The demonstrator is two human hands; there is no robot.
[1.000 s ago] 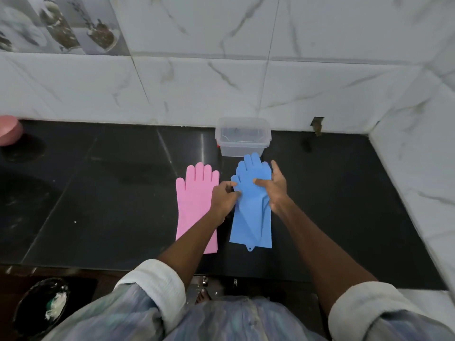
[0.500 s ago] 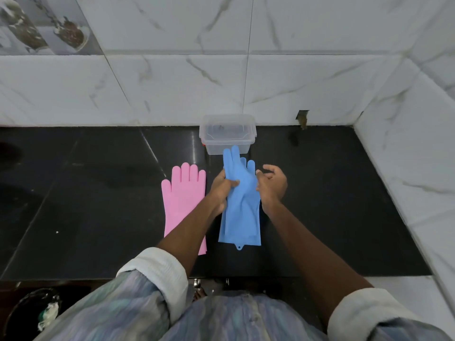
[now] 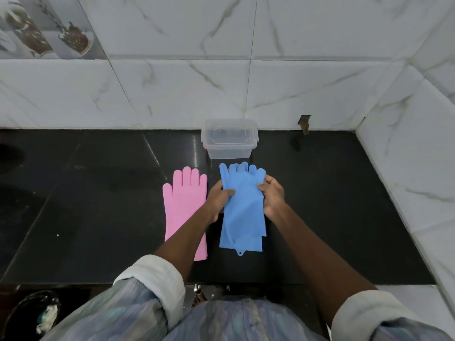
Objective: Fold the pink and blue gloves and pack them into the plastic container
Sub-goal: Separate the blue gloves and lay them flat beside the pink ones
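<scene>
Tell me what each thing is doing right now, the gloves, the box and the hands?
blue gloves: stacked, not folded, held by both hands.
pink gloves: flat on the counter, untouched.
plastic container: lid on, nothing inside.
left hand: gripping the blue gloves' left edge.
right hand: gripping their right edge.

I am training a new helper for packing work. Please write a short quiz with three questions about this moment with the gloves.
1. True or false: the plastic container has its lid on.
2. Which glove do both hands grip? A. the pink glove B. the blue glove C. neither
3. Fill in: the pink glove lies flat on the black ____, on the person's left of the blue one.

Key:
1. True; the clear lid sits closed on top.
2. B; the left hand and right hand pinch the side edges of the blue glove.
3. Counter.
</scene>
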